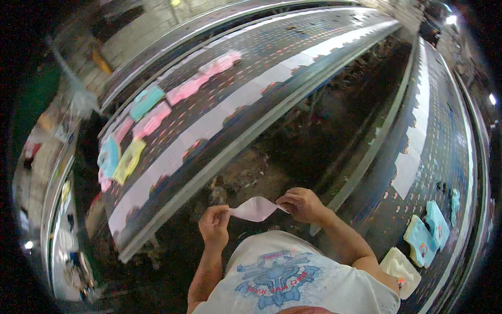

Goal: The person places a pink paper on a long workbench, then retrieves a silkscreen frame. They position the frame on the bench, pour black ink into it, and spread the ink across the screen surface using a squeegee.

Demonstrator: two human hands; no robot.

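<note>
A small pale pink piece of fabric [254,209] is stretched in front of my body, over the aisle between two long tables. One end is pinched by my left hand [215,224], its fingers closed. At the other end, my right hand [302,205] grips a corner between thumb and fingers. The piece hangs free and dips in the middle. Neither hand touches a table.
A long dark table [219,120] runs along my left, with white pieces in a row, pink pieces [204,78] and a yellow piece [128,161]. The right table [379,199] bears light blue pieces [420,241] and a cream stack [400,273] by my right elbow.
</note>
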